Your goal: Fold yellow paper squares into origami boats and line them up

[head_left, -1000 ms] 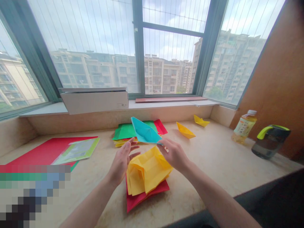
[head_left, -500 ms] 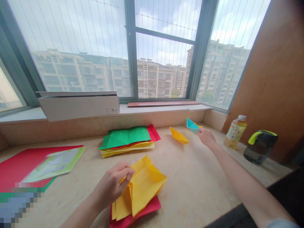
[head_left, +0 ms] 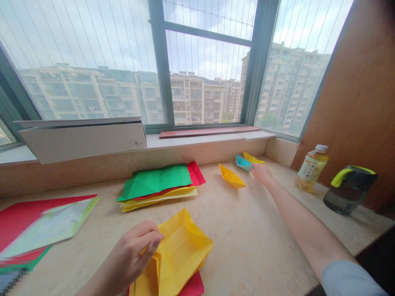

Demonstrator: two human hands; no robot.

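My right hand point(head_left: 261, 172) reaches to the far side of the counter, its fingers closed on the right end of a blue paper boat point(head_left: 243, 163). Just behind that boat stands a yellow paper boat point(head_left: 253, 158), and an orange-yellow paper boat point(head_left: 232, 176) lies in front, to the left. Nearer to me, my left hand point(head_left: 138, 246) pinches the left edge of a creased, partly folded yellow paper point(head_left: 182, 246). Beneath this paper, red paper point(head_left: 194, 285) sticks out at the lower right.
A stack of creased green, red and yellow paper point(head_left: 160, 181) lies at the back. Red sheets point(head_left: 24, 213) under a clear packet point(head_left: 58, 226) are at left. A drink bottle point(head_left: 311, 168) and dark jug point(head_left: 348, 191) stand at right. A white box point(head_left: 83, 139) rests on the sill.
My right hand has brought the blue boat down to the counter in front of the far yellow boat. The left hand keeps its pinch on the yellow paper. The view has shifted slightly.
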